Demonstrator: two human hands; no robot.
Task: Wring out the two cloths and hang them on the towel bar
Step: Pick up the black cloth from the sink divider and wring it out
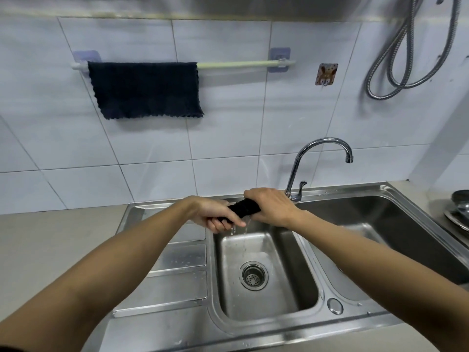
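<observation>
Both hands hold one dark rolled cloth point(244, 209) over the small sink bowl point(264, 295). The left hand point(215, 214) has its grip curled tight round the lower end, and the right hand point(272, 207) has its grip curled over the upper end. Most of the cloth is hidden inside the two fists; only the middle shows. Water drips point(245, 240) down from it toward the drain point(253, 275). The other dark cloth point(144, 90) hangs flat over the left part of the towel bar point(243, 64) on the tiled wall. A tap point(314, 158) stands behind the hands. Some dishes point(460, 209) at the right edge are cut off.
</observation>
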